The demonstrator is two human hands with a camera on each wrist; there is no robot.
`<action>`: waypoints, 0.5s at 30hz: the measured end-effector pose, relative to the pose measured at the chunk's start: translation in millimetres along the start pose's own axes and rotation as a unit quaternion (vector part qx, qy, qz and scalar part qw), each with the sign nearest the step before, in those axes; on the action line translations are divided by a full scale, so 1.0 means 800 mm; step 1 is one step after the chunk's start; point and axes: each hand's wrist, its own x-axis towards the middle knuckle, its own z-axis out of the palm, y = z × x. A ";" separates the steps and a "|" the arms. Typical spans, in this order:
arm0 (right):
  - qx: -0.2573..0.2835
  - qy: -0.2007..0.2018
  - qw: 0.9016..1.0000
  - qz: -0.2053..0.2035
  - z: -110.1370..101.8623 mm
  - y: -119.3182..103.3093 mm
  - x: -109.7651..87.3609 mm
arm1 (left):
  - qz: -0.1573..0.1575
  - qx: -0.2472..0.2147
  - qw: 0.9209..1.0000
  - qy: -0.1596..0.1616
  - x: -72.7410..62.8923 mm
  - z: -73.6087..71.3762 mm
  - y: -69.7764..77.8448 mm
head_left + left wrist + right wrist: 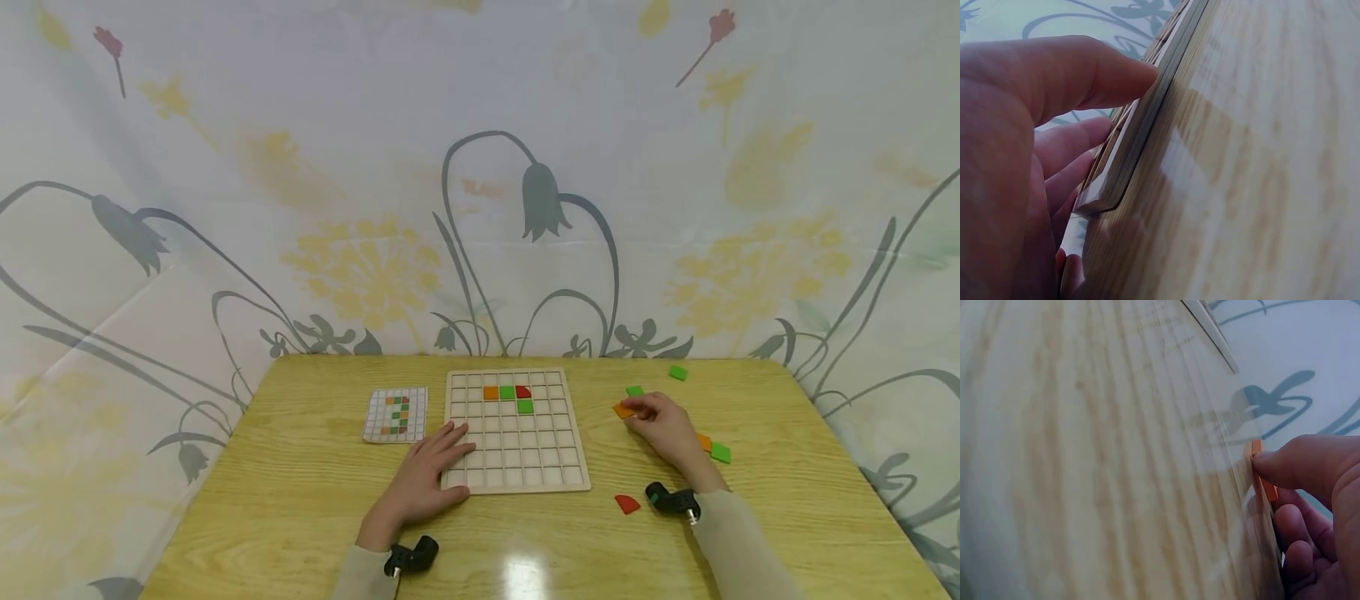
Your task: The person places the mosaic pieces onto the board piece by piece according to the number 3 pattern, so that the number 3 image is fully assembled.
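Observation:
My left hand (423, 475) rests at the left edge of a wooden grid board (530, 460), fingers spread over its cells. In the left wrist view the thumb lies along the board's side edge (1144, 125). On the board sit an orange square tile (491, 392), a green one (507, 392), a red quarter-round tile (522, 392) and, below it, another green square (525, 407). Right of the board, my right hand (667, 429) pinches an orange square tile (622, 410) between thumb and fingers. The right wrist view shows that tile (1256, 447) tilted at the tabletop.
A pattern card (372, 417) with a coloured grid lies left of the board. Loose green tiles (678, 373) (635, 390) (721, 453), an orange tile (704, 442) and a red quarter-round tile (627, 504) lie about the right hand. A flowered curtain (480, 208) hangs behind the table.

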 end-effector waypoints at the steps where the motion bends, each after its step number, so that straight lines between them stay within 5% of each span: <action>1: -0.001 -0.002 1.000 0.002 0.000 -0.001 0.000 | 0.000 -0.001 1.000 0.000 0.000 0.000 0.000; 15: -0.030 -0.003 0.999 0.009 0.008 -0.006 0.005 | 0.002 -0.006 1.000 0.001 0.000 0.000 0.001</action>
